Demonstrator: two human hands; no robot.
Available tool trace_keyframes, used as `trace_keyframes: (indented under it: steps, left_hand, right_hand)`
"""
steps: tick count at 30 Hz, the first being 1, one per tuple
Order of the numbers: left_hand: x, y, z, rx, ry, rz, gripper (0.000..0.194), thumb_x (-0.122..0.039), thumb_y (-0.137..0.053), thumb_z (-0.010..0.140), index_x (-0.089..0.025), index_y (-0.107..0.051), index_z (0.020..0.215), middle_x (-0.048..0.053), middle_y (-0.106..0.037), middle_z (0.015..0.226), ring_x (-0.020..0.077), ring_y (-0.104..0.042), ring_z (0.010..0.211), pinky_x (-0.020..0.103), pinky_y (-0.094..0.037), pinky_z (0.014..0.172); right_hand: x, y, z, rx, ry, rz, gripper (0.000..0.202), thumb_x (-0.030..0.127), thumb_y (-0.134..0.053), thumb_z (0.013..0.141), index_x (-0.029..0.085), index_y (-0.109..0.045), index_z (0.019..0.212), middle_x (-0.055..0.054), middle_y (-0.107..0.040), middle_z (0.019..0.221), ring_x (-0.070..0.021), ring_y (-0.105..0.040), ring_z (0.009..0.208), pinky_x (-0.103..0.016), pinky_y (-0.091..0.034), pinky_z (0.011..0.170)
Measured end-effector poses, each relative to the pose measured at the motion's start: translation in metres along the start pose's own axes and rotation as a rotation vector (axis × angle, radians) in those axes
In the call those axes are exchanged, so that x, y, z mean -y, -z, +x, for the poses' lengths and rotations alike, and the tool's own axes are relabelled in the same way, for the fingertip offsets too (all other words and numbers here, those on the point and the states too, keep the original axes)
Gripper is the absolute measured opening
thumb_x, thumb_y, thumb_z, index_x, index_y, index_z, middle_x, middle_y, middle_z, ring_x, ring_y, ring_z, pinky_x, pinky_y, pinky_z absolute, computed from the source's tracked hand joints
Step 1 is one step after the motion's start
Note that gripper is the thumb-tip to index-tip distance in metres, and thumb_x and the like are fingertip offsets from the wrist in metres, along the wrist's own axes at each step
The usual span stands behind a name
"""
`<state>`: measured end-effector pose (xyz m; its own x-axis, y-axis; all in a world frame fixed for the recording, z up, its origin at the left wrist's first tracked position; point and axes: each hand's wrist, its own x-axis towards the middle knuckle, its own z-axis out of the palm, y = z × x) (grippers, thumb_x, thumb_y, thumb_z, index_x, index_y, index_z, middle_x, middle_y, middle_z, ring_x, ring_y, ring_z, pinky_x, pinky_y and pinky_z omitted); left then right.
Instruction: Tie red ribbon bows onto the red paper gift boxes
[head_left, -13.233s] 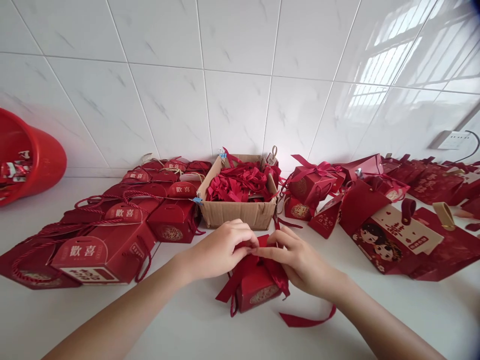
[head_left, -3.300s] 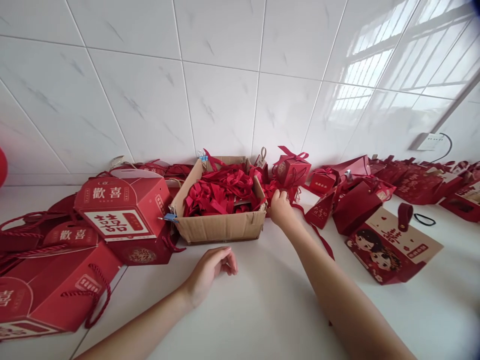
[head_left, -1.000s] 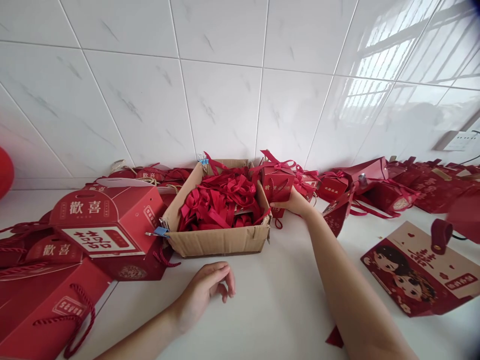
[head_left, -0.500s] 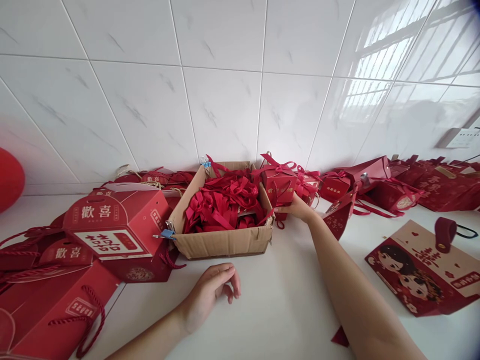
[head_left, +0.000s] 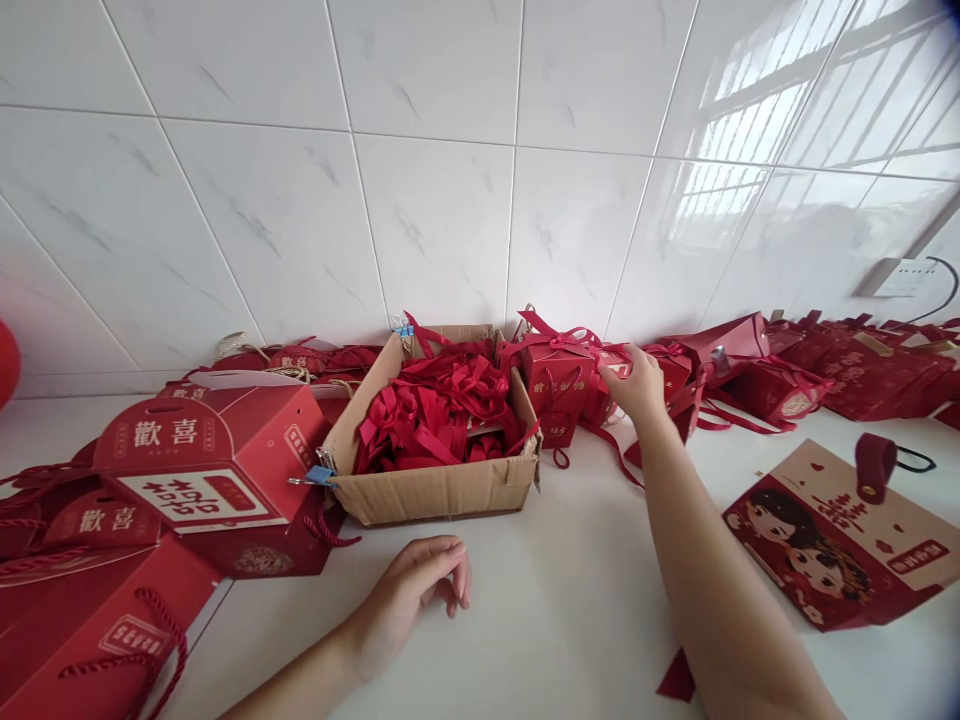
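My right hand [head_left: 637, 383] reaches to a small red gift box with a white label [head_left: 613, 358], thumb and fingers apart over its upper part. Whether the fingertips touch it I cannot tell. Just left stands another upright red gift box [head_left: 553, 385], with gold lettering and a ribbon bow on top. My left hand [head_left: 412, 590] hovers over or rests on the white table, loosely curled with nothing in it. Close in front of it sits an open cardboard box [head_left: 439, 495] full of red ribbons [head_left: 420, 415], with blue binder clips [head_left: 321, 474] on its corners.
Larger red gift boxes [head_left: 214, 440] with rope handles crowd the left. A red and beige box with cartoon figures [head_left: 814, 545] lies at right. More red boxes [head_left: 862, 370] line the tiled wall [head_left: 442, 220]. A red scrap [head_left: 677, 677] lies by my right forearm.
My right hand has left the lower side of the upright gift box and moved right to the labelled one behind it. My left hand has barely moved; the view has shifted slightly.
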<state>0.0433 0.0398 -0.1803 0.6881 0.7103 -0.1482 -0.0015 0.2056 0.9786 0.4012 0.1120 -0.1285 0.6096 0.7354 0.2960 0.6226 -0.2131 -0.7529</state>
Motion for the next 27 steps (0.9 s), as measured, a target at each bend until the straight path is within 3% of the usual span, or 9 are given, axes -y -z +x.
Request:
trace_keyframes:
  steps: [1,3,8,10,13,17,21,25,27]
  left_hand:
    - [0.0,0.0,0.0,0.001,-0.002,0.004,0.038,-0.043,-0.052,0.083,-0.016,-0.048,0.056,0.002,-0.051,0.06,0.0146,-0.046,0.06,0.027,-0.035,0.06]
    - [0.002,0.0,0.0,-0.001,-0.002,0.008,0.04,-0.043,-0.049,0.084,-0.017,-0.045,0.055,0.001,-0.049,0.058,0.0149,-0.047,0.06,0.027,-0.035,0.063]
    - [0.005,0.002,0.0,-0.014,0.009,0.006,0.041,-0.044,-0.048,0.085,-0.019,-0.038,0.055,-0.001,-0.047,0.056,0.0158,-0.048,0.061,0.028,-0.035,0.064]
    - [0.005,0.002,0.0,-0.014,0.011,0.021,0.041,-0.044,-0.046,0.086,-0.019,-0.039,0.055,-0.001,-0.047,0.055,0.0161,-0.049,0.061,0.028,-0.035,0.064]
    - [0.004,0.002,0.0,-0.014,0.019,0.04,0.041,-0.044,-0.044,0.088,-0.018,-0.044,0.056,0.0,-0.047,0.056,0.0162,-0.049,0.062,0.028,-0.035,0.065]
    - [0.002,0.0,0.001,-0.028,0.028,0.043,0.042,-0.046,-0.045,0.086,-0.018,-0.044,0.055,-0.001,-0.046,0.055,0.0161,-0.048,0.062,0.028,-0.035,0.065]
    - [0.003,-0.001,-0.001,-0.041,0.033,0.03,0.042,-0.047,-0.048,0.085,-0.019,-0.039,0.055,-0.001,-0.048,0.055,0.016,-0.048,0.062,0.028,-0.036,0.066]
    - [0.005,0.0,-0.001,-0.035,0.023,0.01,0.042,-0.047,-0.048,0.085,-0.02,-0.036,0.055,-0.001,-0.049,0.055,0.0161,-0.049,0.063,0.028,-0.037,0.067]
    - [0.006,0.001,-0.001,-0.023,0.016,0.004,0.042,-0.047,-0.048,0.085,-0.02,-0.036,0.055,-0.001,-0.049,0.054,0.0163,-0.05,0.063,0.028,-0.037,0.067]
  right_hand:
    - [-0.003,-0.008,0.0,-0.068,-0.008,0.009,0.071,0.044,-0.052,0.078,0.013,-0.033,0.139,-0.018,-0.022,0.15,-0.0328,-0.015,0.14,-0.045,-0.02,0.113]
    - [-0.011,-0.024,-0.003,-0.094,-0.018,0.037,0.08,0.049,-0.052,0.076,0.012,-0.027,0.142,-0.018,-0.011,0.153,-0.0332,-0.004,0.142,-0.046,-0.013,0.114]
    - [-0.027,-0.038,-0.009,0.005,-0.041,0.102,0.081,0.047,-0.068,0.06,0.015,-0.043,0.13,-0.019,-0.007,0.152,-0.0456,-0.003,0.138,-0.054,-0.016,0.11]
    - [-0.027,-0.037,-0.009,-0.011,-0.067,0.12,0.08,0.045,-0.07,0.058,0.015,-0.044,0.127,-0.022,-0.016,0.148,-0.0452,-0.009,0.136,-0.054,-0.02,0.109]
    - [-0.021,-0.034,-0.007,-0.072,-0.127,0.152,0.078,0.042,-0.072,0.054,0.017,-0.045,0.122,-0.019,-0.035,0.133,-0.038,-0.037,0.125,-0.046,-0.036,0.103]
    - [0.006,-0.028,-0.01,-0.252,-0.197,0.184,0.082,0.043,-0.072,0.055,0.021,-0.038,0.127,-0.016,-0.034,0.129,-0.0339,-0.049,0.112,-0.045,-0.044,0.095]
    - [0.051,-0.012,-0.026,-0.44,-0.075,0.177,0.082,0.045,-0.068,0.065,0.026,-0.029,0.135,-0.012,-0.026,0.137,-0.0303,-0.032,0.13,-0.046,-0.029,0.109]
    - [0.087,0.029,-0.053,-0.711,0.221,0.176,0.079,0.052,-0.065,0.071,0.02,-0.03,0.135,-0.015,-0.029,0.136,-0.0281,-0.037,0.127,-0.044,-0.038,0.105]
    - [0.092,0.06,-0.068,-0.65,0.299,0.182,0.081,0.052,-0.069,0.067,0.024,-0.033,0.133,-0.014,-0.036,0.133,-0.0277,-0.047,0.117,-0.044,-0.048,0.094]
